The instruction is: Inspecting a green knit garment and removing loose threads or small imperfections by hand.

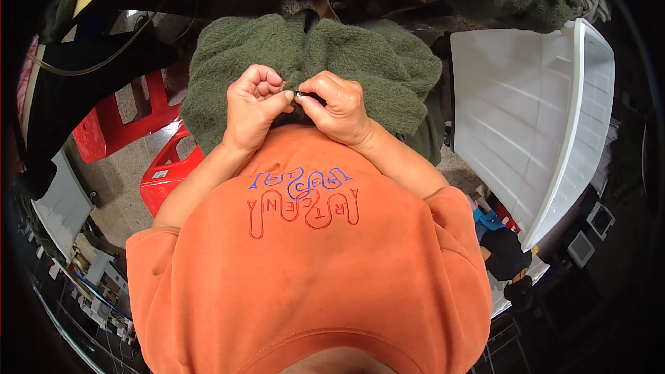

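head view, looking straight down the chest: both hands meet at the near edge of the green fleece garment (312, 62), just above the orange shirt (312, 263). the left hand (253, 107) is curled tight, thumb and forefinger closed in a pinch, the other fingers folded into the palm. the right hand (339, 107) mirrors it, thumb tip pressed against the forefinger.

between the two pinches sits a small dark piece (305, 94), thin and short. it could be a zip pull or a clasp of the garment, too small to tell which. its long axis runs left to right across the garment's edge, so each hand has one end of it. the left fingertips close on the left end, the right fingertips on the right end, and the two thumbs all but touch over the middle. neither hand is nearer: they share it evenly.

the fleece bunches up beyond the knuckles, spreading away from the body on both sides of the hands. left of the garment stand red plastic stools (149, 145) on the floor. right of the garment lies a big white plastic tray (533, 111), tilted, well apart from the hands.
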`<state>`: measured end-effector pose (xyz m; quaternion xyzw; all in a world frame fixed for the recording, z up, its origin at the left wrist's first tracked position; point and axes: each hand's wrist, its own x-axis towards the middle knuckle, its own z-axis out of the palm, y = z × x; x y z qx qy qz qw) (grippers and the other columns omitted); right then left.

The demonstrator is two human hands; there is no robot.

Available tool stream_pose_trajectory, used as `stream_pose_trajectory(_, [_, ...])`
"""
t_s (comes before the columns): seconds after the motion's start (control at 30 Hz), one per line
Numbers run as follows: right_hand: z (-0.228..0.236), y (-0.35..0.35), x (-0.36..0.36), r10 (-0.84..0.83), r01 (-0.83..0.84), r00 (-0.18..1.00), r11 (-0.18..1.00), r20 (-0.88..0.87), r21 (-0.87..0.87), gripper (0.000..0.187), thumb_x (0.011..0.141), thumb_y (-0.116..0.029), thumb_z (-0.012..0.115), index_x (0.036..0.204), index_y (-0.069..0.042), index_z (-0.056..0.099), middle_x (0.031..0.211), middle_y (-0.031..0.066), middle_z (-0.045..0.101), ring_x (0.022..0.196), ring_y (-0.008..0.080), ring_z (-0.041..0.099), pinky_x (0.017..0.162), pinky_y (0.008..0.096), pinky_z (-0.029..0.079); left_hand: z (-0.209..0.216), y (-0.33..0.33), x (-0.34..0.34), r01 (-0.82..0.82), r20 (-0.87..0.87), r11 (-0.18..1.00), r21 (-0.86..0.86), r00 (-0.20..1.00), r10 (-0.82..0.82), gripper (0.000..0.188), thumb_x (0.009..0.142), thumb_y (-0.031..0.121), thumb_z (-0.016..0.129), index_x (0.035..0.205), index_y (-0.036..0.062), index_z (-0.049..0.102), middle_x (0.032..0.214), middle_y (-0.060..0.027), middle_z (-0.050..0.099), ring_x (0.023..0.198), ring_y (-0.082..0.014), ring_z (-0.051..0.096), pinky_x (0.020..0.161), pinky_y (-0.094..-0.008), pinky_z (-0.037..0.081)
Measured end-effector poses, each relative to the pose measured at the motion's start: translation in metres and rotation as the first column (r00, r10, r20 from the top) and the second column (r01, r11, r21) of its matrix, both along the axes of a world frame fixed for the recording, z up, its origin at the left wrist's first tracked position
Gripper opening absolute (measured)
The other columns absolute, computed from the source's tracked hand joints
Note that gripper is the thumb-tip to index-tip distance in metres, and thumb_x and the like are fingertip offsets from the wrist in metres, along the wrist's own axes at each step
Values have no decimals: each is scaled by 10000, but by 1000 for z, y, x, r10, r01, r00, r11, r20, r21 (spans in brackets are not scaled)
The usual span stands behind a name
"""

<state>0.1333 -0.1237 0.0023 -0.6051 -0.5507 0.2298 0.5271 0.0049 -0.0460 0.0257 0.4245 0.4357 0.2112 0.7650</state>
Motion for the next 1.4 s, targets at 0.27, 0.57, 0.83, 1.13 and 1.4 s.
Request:
stream_pose_trajectory(0.27, [5, 0, -4, 25, -20, 989, 999, 146, -35, 109, 600, 16, 622, 662, -19, 540, 619, 92, 554, 496, 217, 546, 426, 288, 426, -5, -5, -2, 85, -137, 962, 260, 989, -51, 166, 685, -82, 535, 778, 32, 457, 661, 31, 462, 553, 1, 419, 471, -138, 364])
stream_pose_trajectory(0.57, [2, -1, -2, 101, -102, 995, 995, -19, -12, 136, 593, 48, 632, 673, -10, 539, 636, 99, 555, 538, 214, 560, 457, 268, 439, 1, 1, 1, 57, -51, 988, 145, 997, -50, 201, 643, -120, 508, 711, 53, 430, 638, 36, 460, 544, 0, 422, 450, -142, 350])
stream_pose_trajectory(0.83, [0, 3, -1, 38, -44, 999, 983, 39, 176, 137, 583, 27, 622, 639, -30, 510, 627, 69, 523, 531, 206, 535, 456, 290, 439, 6, 2, 1, 34, -43, 998, 55, 999, -32, 216, 630, -120, 517, 710, 58, 425, 671, 17, 485, 561, -25, 464, 484, -159, 411])
stream_pose_trajectory(1.13, [4, 2, 2, 200, -210, 974, 973, 106, 98, 198, 561, 63, 643, 699, -8, 522, 637, 79, 530, 554, 213, 543, 461, 287, 430, 3, 2, -1, 57, -45, 997, 44, 997, -55, 217, 625, -111, 529, 707, 66, 434, 727, -8, 491, 572, -29, 458, 483, -158, 410])
stream_pose_trajectory(1.4, [-1, -1, 3, 153, -162, 970, 986, -187, -34, 172, 624, 47, 647, 726, -21, 526, 662, 78, 548, 552, 163, 542, 481, 249, 422, 0, 1, -3, 30, -34, 999, 21, 999, -29, 214, 631, -110, 526, 723, 64, 440, 732, -13, 496, 578, -31, 464, 493, -161, 417])
